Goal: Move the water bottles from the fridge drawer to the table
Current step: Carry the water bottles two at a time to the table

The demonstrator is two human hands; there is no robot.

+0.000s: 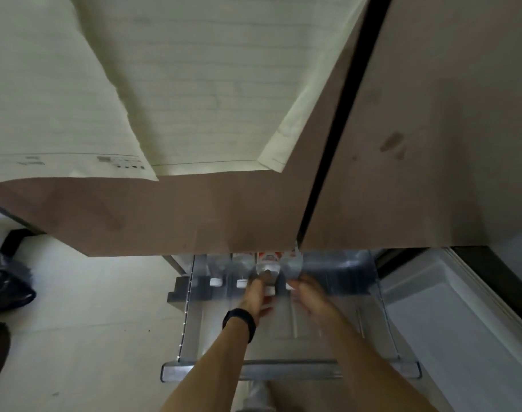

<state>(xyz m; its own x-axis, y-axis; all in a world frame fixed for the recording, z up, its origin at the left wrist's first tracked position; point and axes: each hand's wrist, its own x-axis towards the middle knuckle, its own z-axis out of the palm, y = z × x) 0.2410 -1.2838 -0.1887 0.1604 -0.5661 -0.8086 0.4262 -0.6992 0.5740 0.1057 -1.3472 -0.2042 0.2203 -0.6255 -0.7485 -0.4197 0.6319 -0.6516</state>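
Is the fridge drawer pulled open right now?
Yes, the fridge drawer is pulled out, with water bottles lying at its back.

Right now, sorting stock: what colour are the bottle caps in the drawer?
White caps, clearest in the head view.

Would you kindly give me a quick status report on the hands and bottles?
Both hands in clear plastic fridge drawer. Left hand at white-capped clear water bottles, grip unclear. Right hand blurred. Nothing blocking.

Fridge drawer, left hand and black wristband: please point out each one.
fridge drawer point(289, 370), head view, front rim.
left hand point(258, 294), head view, back of hand.
black wristband point(239, 322), head view, strap on left wrist.
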